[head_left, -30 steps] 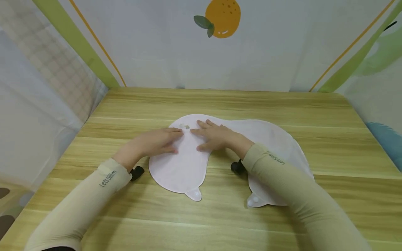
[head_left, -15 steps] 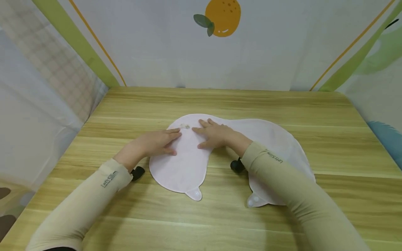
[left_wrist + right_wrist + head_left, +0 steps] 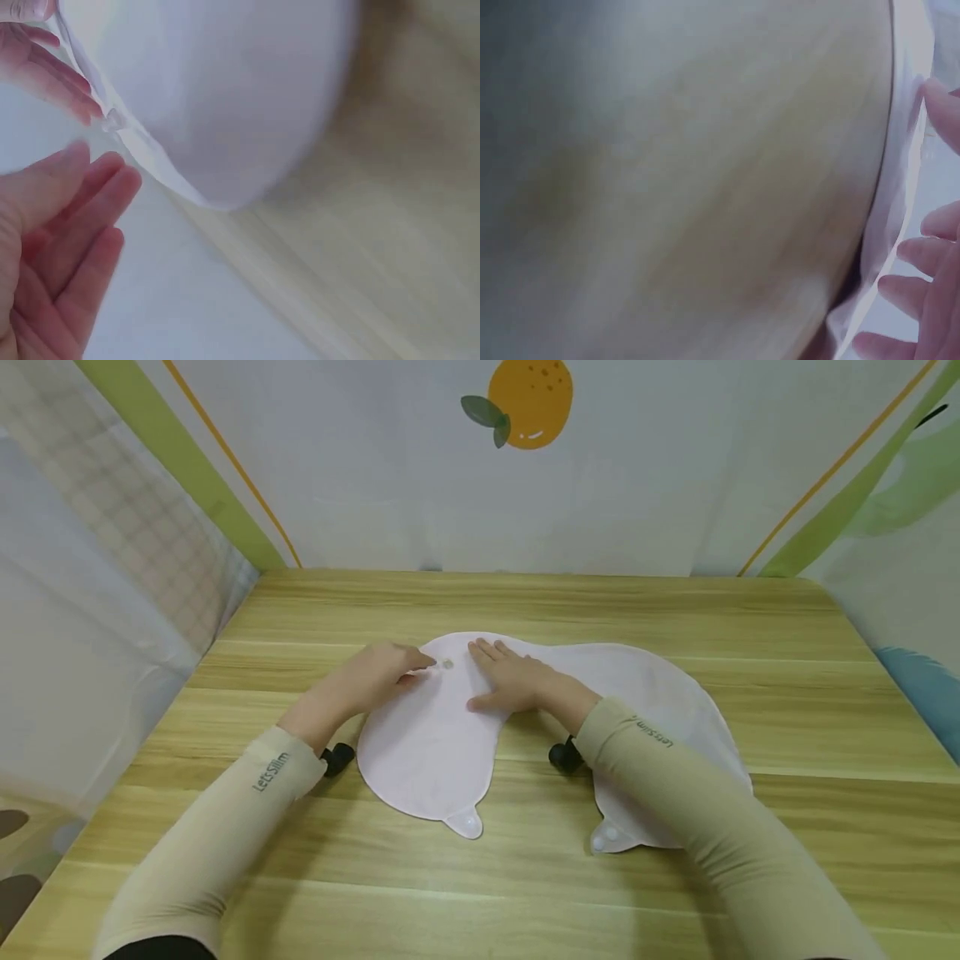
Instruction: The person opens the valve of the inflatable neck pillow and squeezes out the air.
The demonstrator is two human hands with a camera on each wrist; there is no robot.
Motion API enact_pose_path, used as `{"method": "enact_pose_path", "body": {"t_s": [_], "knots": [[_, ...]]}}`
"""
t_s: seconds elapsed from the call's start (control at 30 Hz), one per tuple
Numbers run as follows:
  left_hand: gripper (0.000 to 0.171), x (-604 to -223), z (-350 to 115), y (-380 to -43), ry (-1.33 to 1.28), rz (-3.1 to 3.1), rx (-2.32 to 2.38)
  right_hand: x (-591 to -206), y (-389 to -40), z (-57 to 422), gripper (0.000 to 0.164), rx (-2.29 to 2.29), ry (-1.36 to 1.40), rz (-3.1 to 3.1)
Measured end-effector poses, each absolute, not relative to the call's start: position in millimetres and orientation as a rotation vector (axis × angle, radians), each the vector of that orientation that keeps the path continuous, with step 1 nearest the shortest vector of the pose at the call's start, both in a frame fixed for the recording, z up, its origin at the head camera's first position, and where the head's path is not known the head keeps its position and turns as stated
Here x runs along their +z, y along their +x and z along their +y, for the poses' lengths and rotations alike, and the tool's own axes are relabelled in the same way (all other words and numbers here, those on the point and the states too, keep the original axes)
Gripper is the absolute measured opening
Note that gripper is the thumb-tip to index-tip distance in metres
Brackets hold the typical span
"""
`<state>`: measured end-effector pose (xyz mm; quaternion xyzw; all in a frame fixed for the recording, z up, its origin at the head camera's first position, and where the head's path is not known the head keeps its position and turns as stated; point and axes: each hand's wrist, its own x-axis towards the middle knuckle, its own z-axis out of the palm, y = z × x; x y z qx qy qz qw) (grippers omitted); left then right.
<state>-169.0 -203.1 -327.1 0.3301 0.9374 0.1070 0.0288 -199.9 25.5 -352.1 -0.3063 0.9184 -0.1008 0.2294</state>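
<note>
A pale pink, U-shaped cloth, like a baby's bib or burp cloth, lies flat with a snap tab at each end. My left hand hovers at the left lobe's upper edge, fingers loosely bent. In the left wrist view its thumb and fingertips stand apart, with nothing visible between them. Close to them is a small clear, knob-like piece on the cloth; the head view also shows a small clear spot there. My right hand rests on the cloth with fingers spread.
Underneath is a wood-grain table. A black wrist-camera part sits below the left wrist, another black part below the right. Behind the table hangs a white curtain with a printed orange.
My left hand has lifted off the cloth and drawn its fingers together towards the clear piece. The right hand stays, its fingers a little straighter. One of two clear spots is now covered.
</note>
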Motion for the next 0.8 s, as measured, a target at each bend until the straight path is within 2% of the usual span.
{"method": "enact_pose_path", "body": {"t_s": [0.13,0.3,0.53,0.67,0.8], "knots": [[0.026,-323.6,-191.2,-181.1,0.98,2.927,0.315,-352.4,-200.9,21.9,0.09,-0.257,-0.842,2.526],[0.036,-328.6,-182.4,-196.6,0.953,2.84,0.275,-352.0,-201.2,19.7,0.089,-0.27,-0.851,2.479],[0.03,-336.8,-175.7,-205.1,0.952,2.754,0.189,-350.1,-198.6,19.0,0.089,-0.21,-0.827,2.434],[0.045,-336.7,-175.1,-204.3,0.887,2.746,0.16,-352.1,-199.7,20.0,0.092,-0.145,-0.776,2.42],[0.051,-336.2,-175.4,-200.9,0.832,2.743,0.153,-360.7,-204.2,21.9,0.095,-0.091,-0.723,2.401]]}}
